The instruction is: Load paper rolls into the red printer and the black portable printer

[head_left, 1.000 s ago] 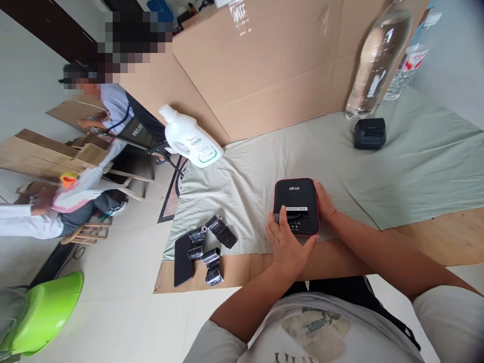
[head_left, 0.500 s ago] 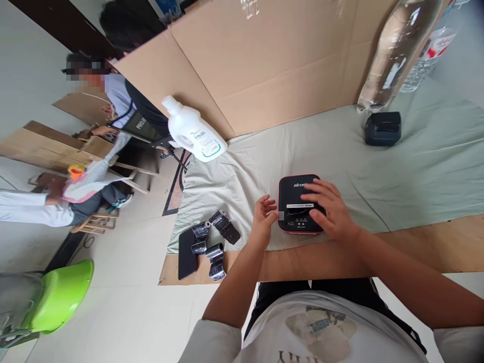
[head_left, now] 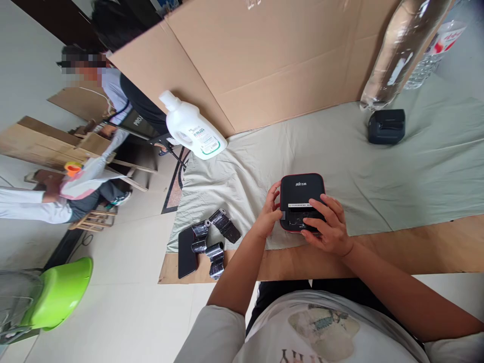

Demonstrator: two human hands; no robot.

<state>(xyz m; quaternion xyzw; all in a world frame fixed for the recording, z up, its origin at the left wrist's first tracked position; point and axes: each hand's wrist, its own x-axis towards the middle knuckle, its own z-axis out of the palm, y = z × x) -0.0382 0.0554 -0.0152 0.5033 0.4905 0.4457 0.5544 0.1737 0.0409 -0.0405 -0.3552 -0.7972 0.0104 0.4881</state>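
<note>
A small black printer [head_left: 302, 189] with a red rim, white lettering and a white label strip lies on the cloth in front of me. My left hand [head_left: 269, 214] grips its left edge, with the thumb by a grey tab at the corner. My right hand [head_left: 327, 227] is closed over its front right part, fingertips on the top and thumb at the front edge. The fingers hide some of the front panel. To the left lie several rolls of shiny black film [head_left: 226, 225], one resting against a black phone [head_left: 186, 254].
A white detergent bottle [head_left: 194, 126] stands at the back left by a cardboard panel [head_left: 280, 65]. At the back right are a black case [head_left: 386, 126], a large clear bottle [head_left: 393, 60] and a water bottle [head_left: 423, 65]. People sit beyond, left; a green basin [head_left: 62, 292] is on the floor.
My right hand has come down and back towards me onto the printer's front. My left hand has closed in on its left edge. The view has shifted slightly.
</note>
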